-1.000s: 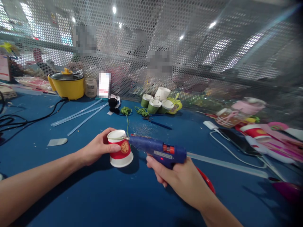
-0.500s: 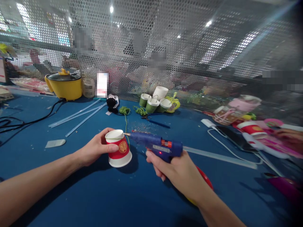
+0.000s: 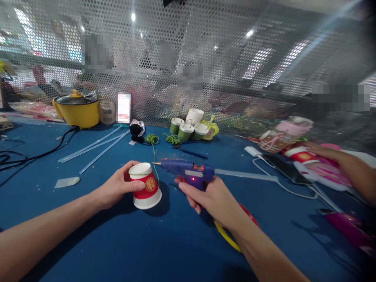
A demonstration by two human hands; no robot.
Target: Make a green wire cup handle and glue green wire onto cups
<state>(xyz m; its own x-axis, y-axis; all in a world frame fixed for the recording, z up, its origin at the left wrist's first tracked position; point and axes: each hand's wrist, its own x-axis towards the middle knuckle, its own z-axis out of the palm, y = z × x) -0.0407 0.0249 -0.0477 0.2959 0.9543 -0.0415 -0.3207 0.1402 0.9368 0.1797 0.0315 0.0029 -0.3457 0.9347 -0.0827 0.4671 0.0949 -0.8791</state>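
Note:
My left hand [image 3: 122, 183] grips a red and white paper cup [image 3: 147, 199] from its left side; the cup stands upside down, its narrow end up. Green yarn [image 3: 155, 158] circles the cup near the top and trails back to a small bundle [image 3: 152, 138]. In my right hand [image 3: 210, 196] is a blue glue gun [image 3: 185, 170] with a lit red light and a long clear glue stick [image 3: 246, 175] out of its rear. The metal nozzle points left, close to the cup's upper right edge; whether it touches I cannot tell.
Green-wrapped cups [image 3: 185, 132] and pliers [image 3: 192, 152] lie behind. Glue sticks [image 3: 96, 145], a yellow pot [image 3: 76, 112] and a lit phone [image 3: 123, 107] stand back left. At right are a dark phone [image 3: 286, 168], a purple object [image 3: 346, 229] and another person's arm [image 3: 352, 168]. Red-yellow handles [image 3: 227, 237] lie under my right wrist.
The glue gun's nozzle has drawn slightly back from the cup's top edge. The other person's hand and arm have come further into view at right. The view has shifted a little.

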